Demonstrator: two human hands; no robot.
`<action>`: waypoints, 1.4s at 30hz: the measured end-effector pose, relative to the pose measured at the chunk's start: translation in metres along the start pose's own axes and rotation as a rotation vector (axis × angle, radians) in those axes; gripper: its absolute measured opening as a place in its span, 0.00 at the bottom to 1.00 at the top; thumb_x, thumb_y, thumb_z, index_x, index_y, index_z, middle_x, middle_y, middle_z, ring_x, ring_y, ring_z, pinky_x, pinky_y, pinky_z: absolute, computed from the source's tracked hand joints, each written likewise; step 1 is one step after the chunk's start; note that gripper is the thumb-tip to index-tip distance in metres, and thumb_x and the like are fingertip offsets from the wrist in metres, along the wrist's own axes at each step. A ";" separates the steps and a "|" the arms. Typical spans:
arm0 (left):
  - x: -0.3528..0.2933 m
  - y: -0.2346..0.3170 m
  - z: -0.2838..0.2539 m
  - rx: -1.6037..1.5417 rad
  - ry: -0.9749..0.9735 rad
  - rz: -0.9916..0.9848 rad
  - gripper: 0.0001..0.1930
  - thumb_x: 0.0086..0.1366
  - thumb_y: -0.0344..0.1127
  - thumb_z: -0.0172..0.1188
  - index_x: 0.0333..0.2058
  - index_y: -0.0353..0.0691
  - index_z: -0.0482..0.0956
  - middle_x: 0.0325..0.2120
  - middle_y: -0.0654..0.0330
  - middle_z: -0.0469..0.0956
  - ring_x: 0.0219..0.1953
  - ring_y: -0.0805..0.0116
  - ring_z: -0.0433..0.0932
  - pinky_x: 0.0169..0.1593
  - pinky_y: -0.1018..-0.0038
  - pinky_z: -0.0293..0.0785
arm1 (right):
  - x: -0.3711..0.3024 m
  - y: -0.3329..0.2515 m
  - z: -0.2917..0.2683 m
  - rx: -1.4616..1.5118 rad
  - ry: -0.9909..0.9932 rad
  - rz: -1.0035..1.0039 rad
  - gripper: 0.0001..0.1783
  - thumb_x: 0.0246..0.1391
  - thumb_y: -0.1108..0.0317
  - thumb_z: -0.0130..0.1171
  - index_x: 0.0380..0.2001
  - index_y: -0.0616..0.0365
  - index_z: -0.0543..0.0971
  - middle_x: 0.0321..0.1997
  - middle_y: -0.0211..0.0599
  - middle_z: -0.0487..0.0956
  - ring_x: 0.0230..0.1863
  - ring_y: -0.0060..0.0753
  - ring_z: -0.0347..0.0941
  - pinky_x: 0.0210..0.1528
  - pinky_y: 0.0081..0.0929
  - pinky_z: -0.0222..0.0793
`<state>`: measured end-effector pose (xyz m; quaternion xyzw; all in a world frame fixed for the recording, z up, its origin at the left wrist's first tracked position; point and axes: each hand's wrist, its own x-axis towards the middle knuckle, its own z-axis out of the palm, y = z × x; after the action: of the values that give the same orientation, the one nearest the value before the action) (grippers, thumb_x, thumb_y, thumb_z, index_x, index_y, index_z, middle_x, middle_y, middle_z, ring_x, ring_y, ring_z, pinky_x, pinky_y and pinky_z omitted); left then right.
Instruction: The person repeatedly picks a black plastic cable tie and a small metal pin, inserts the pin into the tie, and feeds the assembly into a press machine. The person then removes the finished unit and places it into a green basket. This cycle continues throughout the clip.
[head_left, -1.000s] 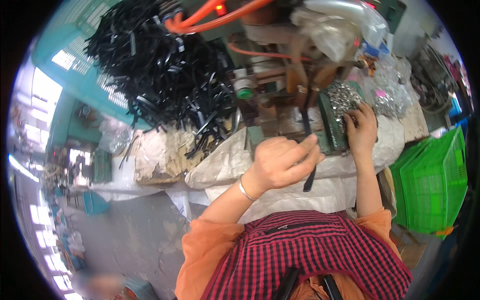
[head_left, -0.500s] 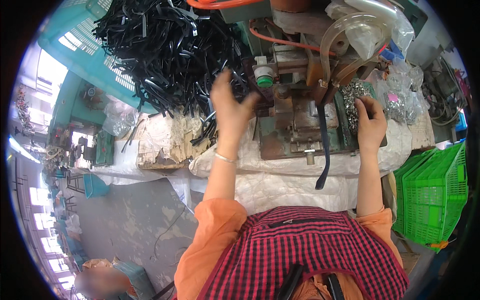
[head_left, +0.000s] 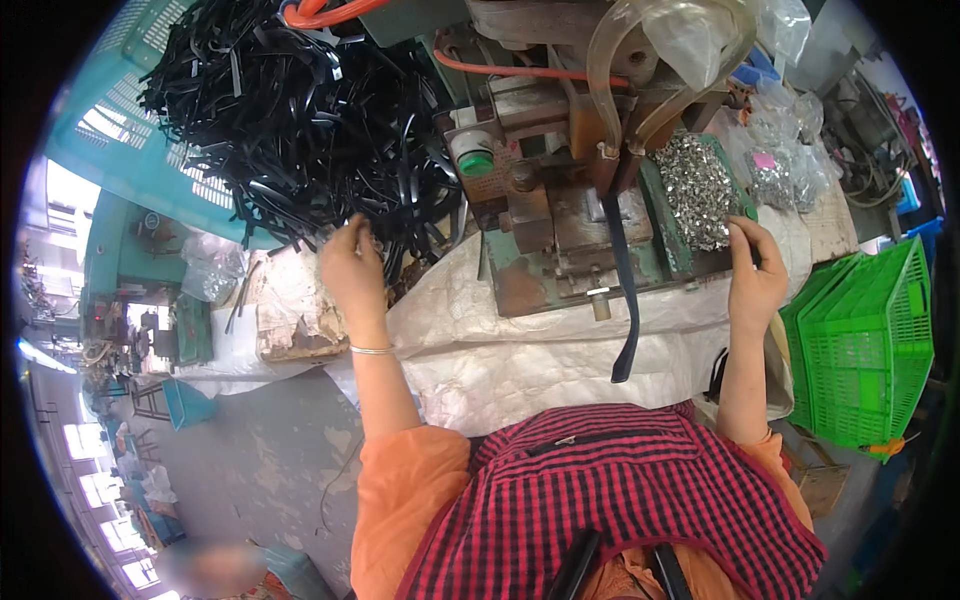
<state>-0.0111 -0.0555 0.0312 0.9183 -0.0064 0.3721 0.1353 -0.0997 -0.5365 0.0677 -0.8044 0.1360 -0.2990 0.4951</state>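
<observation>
A dark eyeglass temple (head_left: 625,290) hangs out of the front of a worn metal press (head_left: 595,225), its curved tip toward me. My left hand (head_left: 352,272) is at the near edge of a heap of similar black temples (head_left: 300,130); its fingers are drawn together, and whether a temple is between them is hidden. At the right, my right hand (head_left: 757,275) has thumb and forefinger pinched beside a green tray's pile of small shiny metal pieces (head_left: 695,190). Anything in that pinch is too small to make out.
A teal basket (head_left: 130,150) stands behind the heap. Clear hoses (head_left: 600,80) and a green button (head_left: 476,163) are on the press. Bags of metal pieces (head_left: 775,170) lie beyond the tray; green crates (head_left: 865,350) stand at the right. White sacking (head_left: 500,350) covers the table's front.
My left hand has moved left and nearer me, from beside the press to the heap's near edge, its spread fingers drawing together. My right hand stays by the metal pieces. The view has shifted.
</observation>
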 end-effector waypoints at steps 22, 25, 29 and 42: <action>0.024 0.187 -0.089 -1.039 0.229 -0.142 0.03 0.70 0.24 0.60 0.39 0.32 0.81 0.37 0.50 0.83 0.30 0.70 0.81 0.31 0.82 0.74 | -0.002 -0.131 0.082 0.768 -0.349 0.207 0.29 0.56 0.79 0.61 0.61 0.67 0.70 0.42 0.37 0.84 0.50 0.25 0.78 0.58 0.23 0.69; 0.016 0.204 -0.083 -0.822 0.096 0.515 0.09 0.57 0.24 0.70 0.37 0.37 0.84 0.37 0.48 0.86 0.30 0.61 0.83 0.33 0.74 0.79 | -0.013 -0.137 0.051 0.563 -0.408 -0.037 0.32 0.56 0.79 0.61 0.64 0.66 0.68 0.47 0.41 0.83 0.56 0.29 0.77 0.60 0.24 0.68; 0.013 0.239 -0.067 -0.694 0.020 0.747 0.12 0.51 0.29 0.77 0.35 0.42 0.86 0.38 0.54 0.86 0.24 0.67 0.80 0.24 0.75 0.72 | 0.023 -0.093 0.043 0.007 -0.410 -0.407 0.19 0.54 0.70 0.65 0.51 0.59 0.82 0.62 0.51 0.76 0.62 0.52 0.74 0.65 0.41 0.68; 0.006 0.239 -0.051 -0.778 0.077 0.708 0.13 0.50 0.28 0.76 0.37 0.40 0.86 0.38 0.55 0.86 0.22 0.69 0.79 0.23 0.76 0.70 | 0.037 0.022 0.041 -0.503 0.024 -0.446 0.09 0.49 0.68 0.69 0.35 0.54 0.86 0.50 0.47 0.82 0.59 0.55 0.74 0.62 0.45 0.68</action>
<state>-0.0683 -0.2720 0.1288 0.7274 -0.4490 0.3985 0.3323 -0.0439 -0.5368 0.0479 -0.9078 0.0320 -0.3663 0.2017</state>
